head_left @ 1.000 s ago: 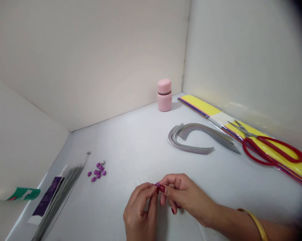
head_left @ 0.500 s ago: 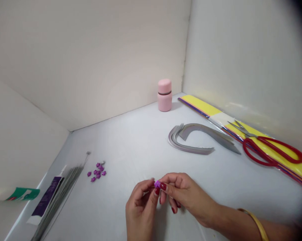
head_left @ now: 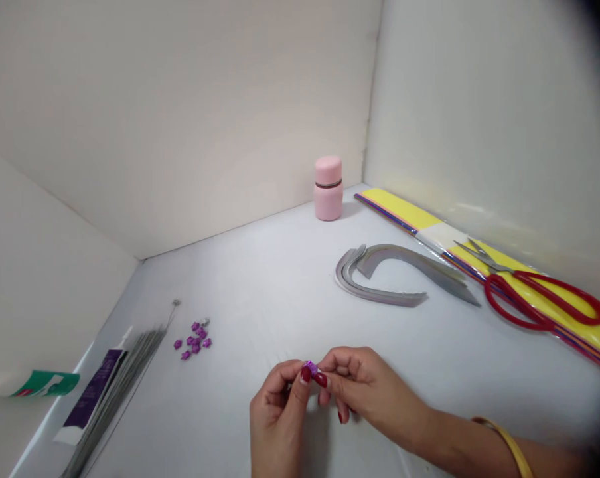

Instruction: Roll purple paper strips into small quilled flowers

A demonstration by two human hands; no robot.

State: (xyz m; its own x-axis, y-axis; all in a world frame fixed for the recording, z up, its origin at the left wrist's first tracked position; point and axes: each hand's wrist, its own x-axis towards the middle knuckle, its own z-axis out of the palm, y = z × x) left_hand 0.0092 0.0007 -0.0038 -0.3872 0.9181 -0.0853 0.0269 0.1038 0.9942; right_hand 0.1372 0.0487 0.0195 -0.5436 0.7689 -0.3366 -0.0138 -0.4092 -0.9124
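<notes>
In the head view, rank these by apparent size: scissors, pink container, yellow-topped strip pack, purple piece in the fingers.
1. Yellow-topped strip pack
2. Red-handled scissors
3. Pink lidded container
4. Purple piece, pinched between left hand and right hand, partly covered

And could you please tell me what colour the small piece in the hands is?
The small piece is purple; head view.

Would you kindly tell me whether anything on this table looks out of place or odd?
The red-handled scissors lie open, partly on the yellow pack, which looks slightly careless. Nothing appears spilled or damaged.
</notes>
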